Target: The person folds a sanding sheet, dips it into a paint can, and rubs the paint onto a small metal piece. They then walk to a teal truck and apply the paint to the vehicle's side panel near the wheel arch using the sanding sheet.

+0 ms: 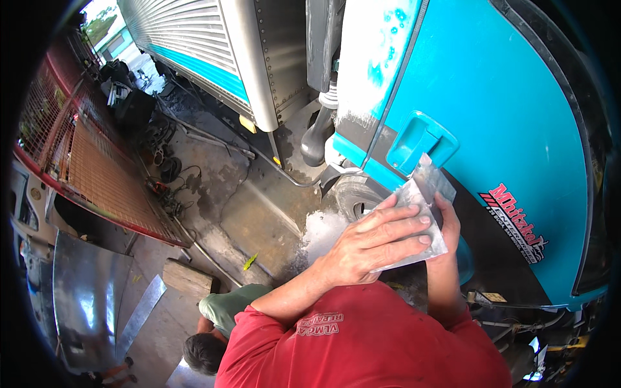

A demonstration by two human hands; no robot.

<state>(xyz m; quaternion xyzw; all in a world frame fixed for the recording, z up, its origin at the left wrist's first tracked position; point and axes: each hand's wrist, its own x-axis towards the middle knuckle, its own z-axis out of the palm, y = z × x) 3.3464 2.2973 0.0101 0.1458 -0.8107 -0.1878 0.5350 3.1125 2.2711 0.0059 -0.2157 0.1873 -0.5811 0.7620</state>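
In front of my chest I hold two thin, flat grey plates smeared with a whitish coating. My left hand (378,240) grips the larger plate (432,223), its fingers stretched across the face. Close against it, my right hand (447,226) has its fingers curled around the edge of the smaller plate (427,171), partly hidden behind the larger one. Both plates are just below the recessed door handle (424,139) of a turquoise vehicle door (498,84); whether they touch the door I cannot tell. Whitish, sanded-looking patches (362,71) mark the panel left of the door.
A ribbed metal trailer body (187,39) stands behind the cab. Another person (217,330) in green is low down at my left. Nearby lie a wooden block (189,278), metal sheets (90,291) and a red mesh gate (103,161). Hoses and pipes (207,137) cross the floor.
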